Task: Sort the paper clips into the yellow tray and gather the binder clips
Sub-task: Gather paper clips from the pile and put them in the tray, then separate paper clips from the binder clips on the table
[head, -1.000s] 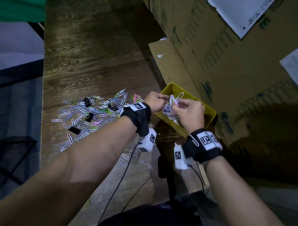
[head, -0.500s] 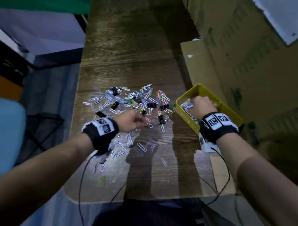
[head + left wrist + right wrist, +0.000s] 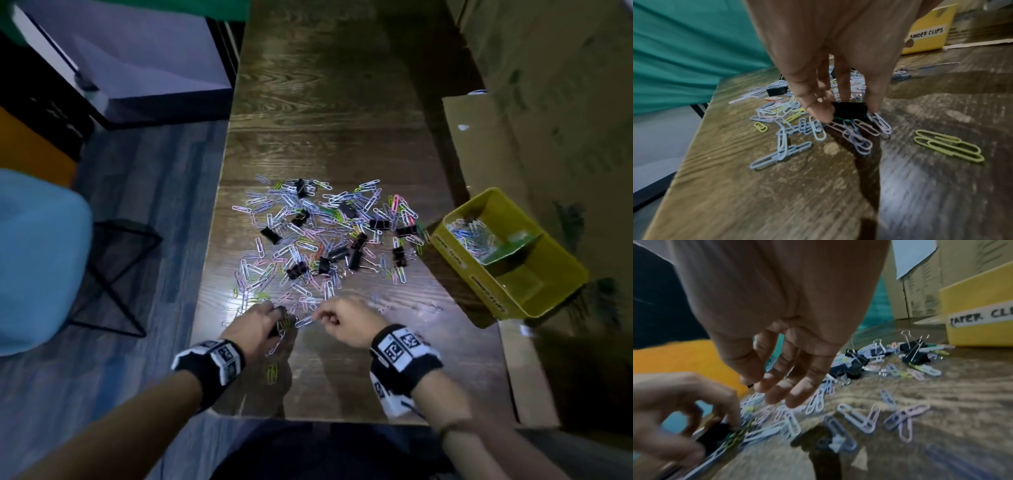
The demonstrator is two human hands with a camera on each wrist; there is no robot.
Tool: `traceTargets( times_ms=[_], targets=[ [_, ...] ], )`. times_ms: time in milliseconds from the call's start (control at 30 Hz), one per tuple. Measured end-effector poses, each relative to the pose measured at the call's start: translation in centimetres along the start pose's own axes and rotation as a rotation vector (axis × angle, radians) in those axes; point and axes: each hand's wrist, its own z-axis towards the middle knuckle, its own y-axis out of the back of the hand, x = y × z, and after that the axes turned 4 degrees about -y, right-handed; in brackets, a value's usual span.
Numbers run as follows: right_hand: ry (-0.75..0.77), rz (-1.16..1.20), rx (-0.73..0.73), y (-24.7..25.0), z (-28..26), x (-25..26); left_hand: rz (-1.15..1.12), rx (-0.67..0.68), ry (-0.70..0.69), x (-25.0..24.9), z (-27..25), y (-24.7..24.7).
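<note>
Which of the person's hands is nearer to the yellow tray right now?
Right. The right hand hovers over loose clips, nearer the yellow tray; the left hand pinches a black binder clip farther away.

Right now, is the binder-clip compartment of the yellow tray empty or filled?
Looks empty: the near compartment of the yellow tray shows bare floor, while paper clips fill the far one.

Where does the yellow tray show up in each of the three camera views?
Head: yellow tray at right edge of the table, mid-height.
Left wrist: upper right corner, labelled BINDER CLIPS.
Right wrist: right edge, labelled PAPER CL, cut off.
Shared landmark: the pile of paper clips beside it.
</note>
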Motion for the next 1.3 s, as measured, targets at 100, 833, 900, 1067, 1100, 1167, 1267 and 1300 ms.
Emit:
traceTargets(
  times_ms=[100, 833, 900, 1067, 1100, 1167, 1267, 1300],
  targets=[
    [-0.054, 0.05, -0.053, -2.1, 0.7, -0.1, -0.145, -0.079, -0.038, 0.7, 0.0, 0.1],
    [-0.456, -0.149, -0.443, -9.9, 1.0, -0.9, -0.344, -0.445, 0.23, 6.7, 0.1, -0.9],
    [-0.437, -0.133, -0.423, -10.0, 1.1, -0.5, -0.377, -0.432, 0.219, 4.5, 0.0, -1.7],
    [-0.416, -0.116, -0.398, -10.3, 1.1, -0.2, -0.428, -0.365, 0.068, -0.7, 0.7, -2.5],
    [-0.414, -0.109, -0.418, -10.3, 1.1, -0.3, -0.431, -0.332, 0.023, -1.3, 0.8, -2.4],
    [-0.442, -0.096, -0.488, -10.0, 1.2, -0.9, -0.412, -0.279, -0.07, -1.8, 0.8, -1.9],
    [-0.623, -0.039, -0.625, -8.9, 0.4, -2.8, -0.37, -0.322, -0.06, 0.2, -0.2, -0.8],
    [-0.688, -0.014, -0.66, -8.5, 0.0, -3.6, -0.351, -0.358, 0.001, 1.5, -0.6, -0.6]
  ],
)
